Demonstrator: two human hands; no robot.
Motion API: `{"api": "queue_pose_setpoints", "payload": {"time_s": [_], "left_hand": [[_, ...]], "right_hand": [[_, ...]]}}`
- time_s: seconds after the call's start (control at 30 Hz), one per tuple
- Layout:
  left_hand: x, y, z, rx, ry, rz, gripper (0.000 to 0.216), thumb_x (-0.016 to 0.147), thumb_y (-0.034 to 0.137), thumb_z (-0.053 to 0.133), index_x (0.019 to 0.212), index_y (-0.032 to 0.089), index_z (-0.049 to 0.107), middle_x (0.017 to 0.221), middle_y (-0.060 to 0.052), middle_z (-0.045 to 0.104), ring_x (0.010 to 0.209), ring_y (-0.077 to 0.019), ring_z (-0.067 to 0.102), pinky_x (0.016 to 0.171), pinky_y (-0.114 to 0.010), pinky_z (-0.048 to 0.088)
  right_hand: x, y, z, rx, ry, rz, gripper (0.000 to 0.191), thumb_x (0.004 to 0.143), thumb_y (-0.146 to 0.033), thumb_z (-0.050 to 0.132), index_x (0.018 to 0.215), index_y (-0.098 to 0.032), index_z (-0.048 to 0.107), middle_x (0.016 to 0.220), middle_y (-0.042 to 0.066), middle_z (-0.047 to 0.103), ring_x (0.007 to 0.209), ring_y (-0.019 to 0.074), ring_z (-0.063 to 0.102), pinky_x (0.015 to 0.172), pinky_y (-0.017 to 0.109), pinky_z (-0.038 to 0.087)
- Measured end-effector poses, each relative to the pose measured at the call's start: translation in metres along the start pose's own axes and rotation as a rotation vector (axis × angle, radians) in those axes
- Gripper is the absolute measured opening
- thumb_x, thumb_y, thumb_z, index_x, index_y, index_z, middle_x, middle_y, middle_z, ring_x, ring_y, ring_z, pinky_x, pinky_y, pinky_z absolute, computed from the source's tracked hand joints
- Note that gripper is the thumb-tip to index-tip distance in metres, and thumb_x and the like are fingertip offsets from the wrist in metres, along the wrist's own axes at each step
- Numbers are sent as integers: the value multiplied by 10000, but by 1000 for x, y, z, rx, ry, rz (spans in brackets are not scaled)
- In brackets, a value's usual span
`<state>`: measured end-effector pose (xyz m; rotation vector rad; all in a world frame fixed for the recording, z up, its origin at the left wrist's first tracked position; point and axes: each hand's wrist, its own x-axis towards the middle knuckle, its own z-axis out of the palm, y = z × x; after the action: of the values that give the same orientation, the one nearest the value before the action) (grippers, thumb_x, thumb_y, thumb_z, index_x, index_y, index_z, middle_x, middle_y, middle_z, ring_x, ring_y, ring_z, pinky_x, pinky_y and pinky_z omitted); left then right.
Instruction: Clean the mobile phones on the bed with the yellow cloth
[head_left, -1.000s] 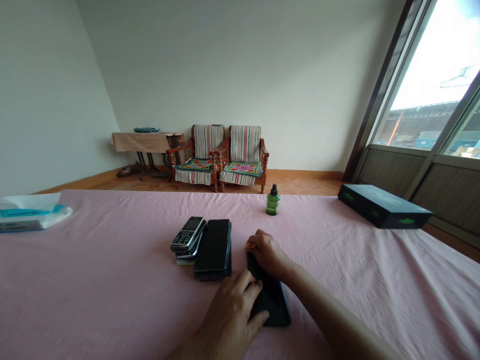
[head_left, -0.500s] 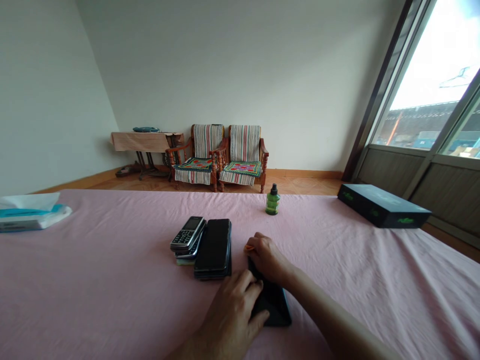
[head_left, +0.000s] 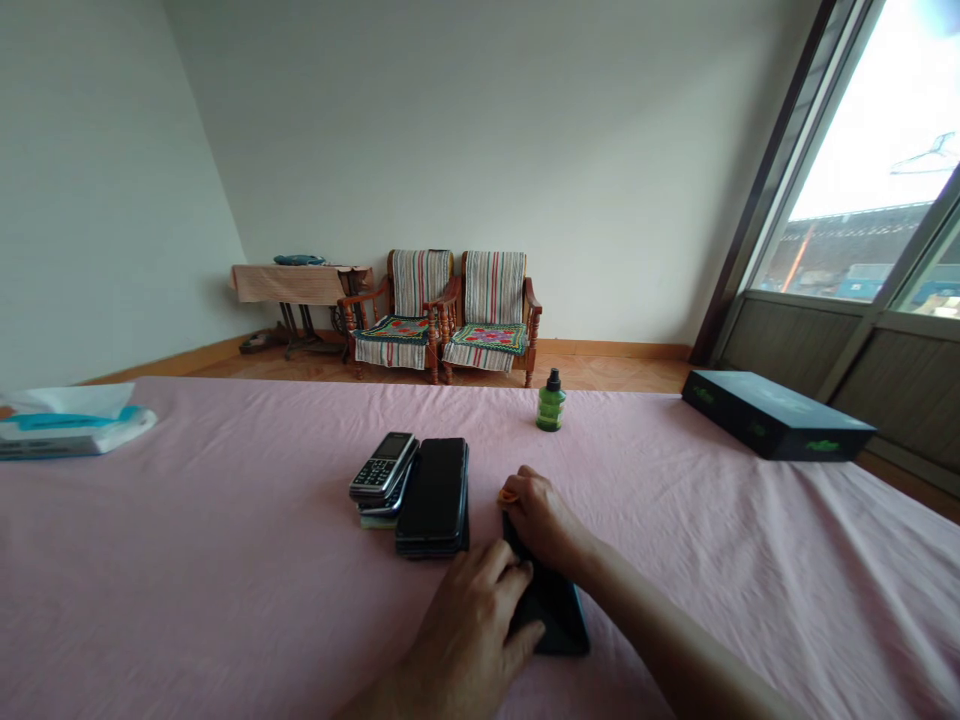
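A black smartphone (head_left: 553,612) lies flat on the pink tablecloth (head_left: 225,560). My left hand (head_left: 469,630) rests on its near left edge with fingers curled over it. My right hand (head_left: 541,520) is closed on the phone's far end, and something small and orange (head_left: 508,494) shows at its fingertips. Just to the left stands a stack of black smartphones (head_left: 435,498), and beside that a pile with a keypad phone (head_left: 382,466) on top.
A small green bottle (head_left: 550,402) stands further back on the cloth. A dark flat box (head_left: 776,414) lies at the right, a tissue pack (head_left: 71,420) at the far left. Two striped wooden chairs (head_left: 446,315) and a side table (head_left: 296,285) stand by the wall.
My right hand has slid a little nearer along the phone, covering more of its far end. The view has shifted slightly. The stacks have not moved.
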<state>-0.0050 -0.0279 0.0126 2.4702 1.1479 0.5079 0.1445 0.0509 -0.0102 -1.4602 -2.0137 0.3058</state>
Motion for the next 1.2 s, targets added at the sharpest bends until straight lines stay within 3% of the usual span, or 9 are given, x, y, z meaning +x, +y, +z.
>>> {"api": "queue_pose_setpoints", "payload": {"time_s": [0.4, 0.6, 0.87, 1.07, 1.2], "left_hand": [[-1, -2, 4, -37, 19, 35, 377, 794, 199, 668, 1165, 218, 601, 1129, -57, 573, 1065, -260, 503, 965, -413, 410], [0, -2, 4, -63, 8, 30, 335, 777, 168, 671, 1106, 209, 627, 1135, -57, 568, 1079, -254, 496, 992, -403, 398], [0, -3, 6, -65, 21, 57, 384, 790, 197, 680, 1166, 201, 602, 1127, -64, 567, 1079, -261, 491, 985, -408, 409], [0, -2, 8, -51, 10, 49, 343, 775, 183, 692, 1110, 212, 624, 1136, -52, 566, 1069, -256, 497, 987, -416, 406], [0, -1, 6, -42, -8, 63, 376, 783, 207, 691, 1149, 196, 608, 1137, -64, 564, 1067, -262, 494, 978, -417, 415]], "right_hand": [[-37, 10, -16, 53, 11, 8, 219, 728, 22, 446, 690, -171, 543, 755, 15, 528, 652, 124, 530, 608, 220, 374], [-34, 1, -9, 59, 30, 10, 227, 726, 16, 445, 650, -177, 537, 749, 10, 536, 675, 124, 531, 617, 219, 362], [-34, 17, -12, 34, 58, 54, 177, 703, -10, 501, 639, -166, 554, 703, 5, 524, 611, 119, 508, 574, 230, 328], [-33, 4, -6, 51, 29, 3, 202, 747, -21, 483, 650, -179, 562, 759, 1, 553, 681, 109, 534, 615, 204, 350], [-32, 12, -10, 22, 66, 57, 161, 712, -32, 506, 667, -171, 573, 722, 2, 535, 619, 113, 511, 584, 219, 334]]}}
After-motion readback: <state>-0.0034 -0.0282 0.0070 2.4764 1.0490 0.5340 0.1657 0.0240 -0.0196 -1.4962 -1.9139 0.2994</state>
